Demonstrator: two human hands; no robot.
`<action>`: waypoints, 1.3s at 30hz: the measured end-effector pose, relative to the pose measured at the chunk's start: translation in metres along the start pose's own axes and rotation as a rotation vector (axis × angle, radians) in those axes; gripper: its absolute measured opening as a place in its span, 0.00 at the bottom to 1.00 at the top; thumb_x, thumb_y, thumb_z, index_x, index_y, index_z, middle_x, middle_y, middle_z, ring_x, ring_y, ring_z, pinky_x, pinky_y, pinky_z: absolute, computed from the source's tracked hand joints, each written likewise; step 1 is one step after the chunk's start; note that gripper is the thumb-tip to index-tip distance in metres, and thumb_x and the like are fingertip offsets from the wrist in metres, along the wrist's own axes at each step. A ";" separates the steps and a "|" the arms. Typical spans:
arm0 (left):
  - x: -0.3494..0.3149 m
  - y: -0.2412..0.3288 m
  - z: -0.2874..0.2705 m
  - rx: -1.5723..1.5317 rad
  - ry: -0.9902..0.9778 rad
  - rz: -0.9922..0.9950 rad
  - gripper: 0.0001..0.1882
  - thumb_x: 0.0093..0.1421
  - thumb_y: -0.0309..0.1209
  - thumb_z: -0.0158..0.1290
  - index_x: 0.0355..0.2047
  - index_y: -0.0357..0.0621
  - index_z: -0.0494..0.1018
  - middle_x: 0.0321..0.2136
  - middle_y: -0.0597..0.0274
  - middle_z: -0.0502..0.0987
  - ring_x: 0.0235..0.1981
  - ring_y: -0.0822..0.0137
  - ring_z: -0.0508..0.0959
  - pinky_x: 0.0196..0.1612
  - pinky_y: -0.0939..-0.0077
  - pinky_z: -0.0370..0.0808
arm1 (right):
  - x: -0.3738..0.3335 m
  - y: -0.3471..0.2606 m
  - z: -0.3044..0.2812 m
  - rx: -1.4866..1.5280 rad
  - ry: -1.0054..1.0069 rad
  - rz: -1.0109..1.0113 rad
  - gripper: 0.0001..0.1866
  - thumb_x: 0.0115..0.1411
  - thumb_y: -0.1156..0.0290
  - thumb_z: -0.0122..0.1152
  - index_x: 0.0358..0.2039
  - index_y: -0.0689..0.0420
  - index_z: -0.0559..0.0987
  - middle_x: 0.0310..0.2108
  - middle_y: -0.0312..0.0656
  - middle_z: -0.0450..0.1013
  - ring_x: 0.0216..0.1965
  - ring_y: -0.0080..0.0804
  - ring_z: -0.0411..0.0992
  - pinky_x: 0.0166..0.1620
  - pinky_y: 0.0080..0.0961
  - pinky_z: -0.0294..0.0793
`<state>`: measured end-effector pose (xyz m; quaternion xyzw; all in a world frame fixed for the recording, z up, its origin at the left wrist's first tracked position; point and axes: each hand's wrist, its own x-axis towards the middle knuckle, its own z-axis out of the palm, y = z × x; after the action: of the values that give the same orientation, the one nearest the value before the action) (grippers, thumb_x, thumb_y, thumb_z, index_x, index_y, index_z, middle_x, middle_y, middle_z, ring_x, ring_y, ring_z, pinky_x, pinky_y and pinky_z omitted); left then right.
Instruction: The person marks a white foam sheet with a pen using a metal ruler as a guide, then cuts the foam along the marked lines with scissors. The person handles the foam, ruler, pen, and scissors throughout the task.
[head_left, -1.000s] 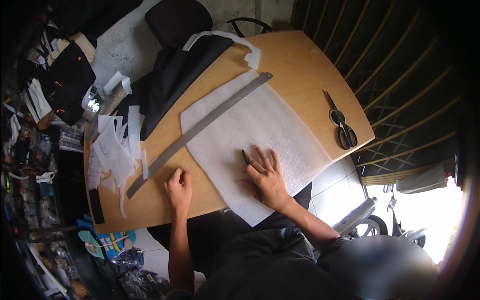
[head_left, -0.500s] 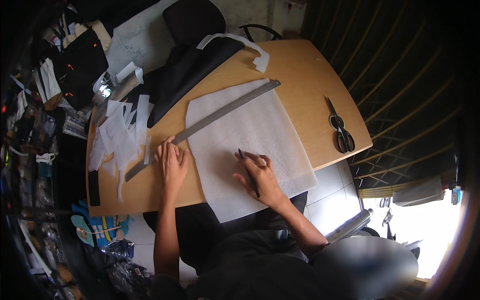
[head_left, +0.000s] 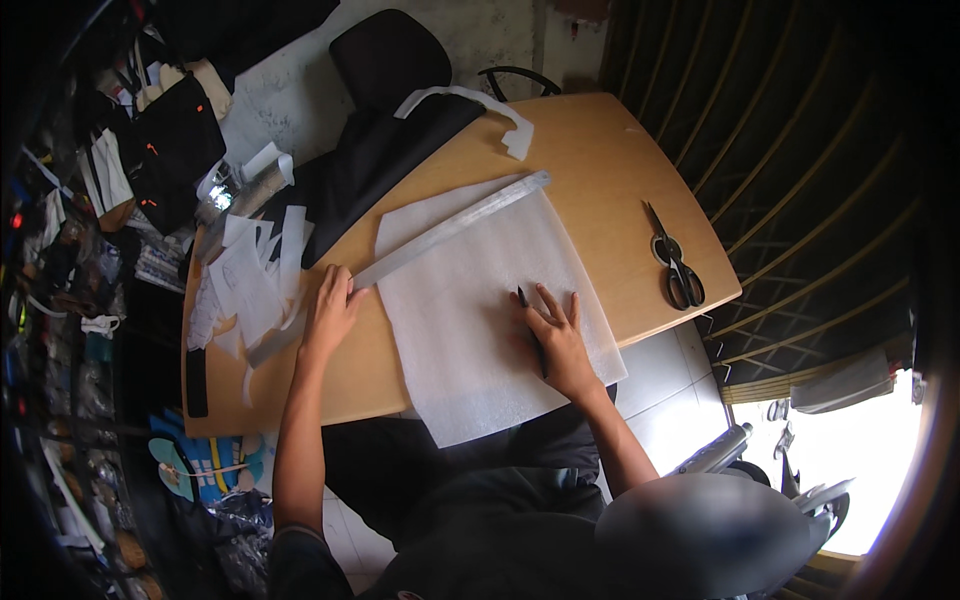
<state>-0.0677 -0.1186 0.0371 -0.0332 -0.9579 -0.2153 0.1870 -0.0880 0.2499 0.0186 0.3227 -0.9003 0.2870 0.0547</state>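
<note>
A long metal ruler lies slantwise across the upper part of a white, foam-like sheet, its face catching the light. My left hand is closed around the ruler left of the sheet, thumb on its near edge. The ruler's lower end runs on toward the paper scraps. Over the sheet's right half, my right hand holds a slim black pen between thumb and palm, its index and middle fingers stretched out toward the sheet. The sheet's near edge hangs past the table edge above my lap.
Black-handled scissors lie on the right of the wooden table. White paper scraps pile up at the left, beside black fabric. A curved white strip rests at the far edge. A dark chair stands behind.
My right hand has shifted right across the sheet with the pen. My left hand now grips the ruler instead of lying over it, and the ruler's face has turned from dull grey to bright.
</note>
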 end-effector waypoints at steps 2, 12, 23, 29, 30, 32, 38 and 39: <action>-0.002 -0.005 -0.001 -0.003 0.014 -0.014 0.14 0.58 0.24 0.58 0.31 0.36 0.60 0.29 0.48 0.65 0.29 0.44 0.69 0.34 0.54 0.66 | -0.001 -0.004 0.001 -0.007 0.003 0.031 0.24 0.60 0.74 0.58 0.57 0.57 0.70 0.57 0.44 0.71 0.70 0.50 0.51 0.68 0.65 0.34; -0.010 -0.029 -0.001 0.277 0.156 -0.245 0.11 0.59 0.26 0.56 0.36 0.34 0.67 0.36 0.46 0.72 0.38 0.45 0.73 0.42 0.54 0.70 | -0.005 -0.015 0.007 -0.067 0.045 0.115 0.21 0.58 0.72 0.61 0.53 0.56 0.72 0.56 0.41 0.72 0.69 0.51 0.50 0.66 0.69 0.35; -0.031 0.074 -0.021 -0.571 -0.030 -0.219 0.11 0.59 0.35 0.43 0.34 0.38 0.63 0.20 0.56 0.67 0.20 0.59 0.66 0.28 0.65 0.64 | 0.002 -0.045 -0.014 0.976 0.145 0.123 0.37 0.72 0.45 0.30 0.41 0.68 0.79 0.33 0.51 0.75 0.28 0.31 0.72 0.34 0.27 0.71; -0.066 0.143 -0.025 -0.833 -0.195 -0.183 0.19 0.53 0.33 0.40 0.44 0.36 0.59 0.14 0.56 0.63 0.15 0.60 0.65 0.24 0.67 0.61 | 0.019 -0.100 -0.029 1.360 -0.073 0.227 0.29 0.72 0.53 0.39 0.32 0.68 0.75 0.21 0.50 0.74 0.18 0.31 0.70 0.23 0.23 0.68; -0.069 0.146 -0.025 -0.833 -0.199 -0.158 0.19 0.53 0.33 0.40 0.44 0.36 0.58 0.13 0.56 0.63 0.15 0.59 0.65 0.23 0.67 0.61 | 0.018 -0.101 -0.028 1.398 -0.123 0.234 0.27 0.73 0.55 0.39 0.32 0.67 0.75 0.21 0.48 0.74 0.18 0.29 0.69 0.25 0.22 0.68; -0.070 0.150 -0.025 -0.826 -0.199 -0.091 0.20 0.53 0.33 0.41 0.45 0.35 0.58 0.13 0.56 0.63 0.14 0.58 0.66 0.23 0.67 0.61 | 0.017 -0.103 -0.026 1.381 -0.125 0.257 0.27 0.73 0.55 0.40 0.28 0.67 0.75 0.20 0.48 0.73 0.17 0.28 0.69 0.22 0.22 0.67; -0.068 0.152 -0.030 -0.674 -0.225 -0.087 0.21 0.59 0.41 0.38 0.44 0.35 0.63 0.14 0.56 0.67 0.14 0.55 0.69 0.21 0.63 0.65 | 0.012 -0.102 -0.024 1.327 -0.073 0.220 0.28 0.73 0.55 0.39 0.26 0.66 0.76 0.18 0.44 0.73 0.17 0.27 0.69 0.21 0.20 0.66; -0.067 0.154 -0.030 -0.670 -0.224 -0.093 0.22 0.61 0.43 0.38 0.44 0.35 0.64 0.14 0.56 0.67 0.14 0.54 0.70 0.21 0.63 0.66 | 0.011 -0.102 -0.022 1.303 -0.086 0.221 0.28 0.73 0.56 0.39 0.27 0.66 0.76 0.18 0.44 0.73 0.17 0.26 0.69 0.22 0.21 0.66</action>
<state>0.0265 0.0088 0.0990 -0.0725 -0.8491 -0.5209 0.0495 -0.0364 0.1921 0.0890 0.2065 -0.5716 0.7637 -0.2177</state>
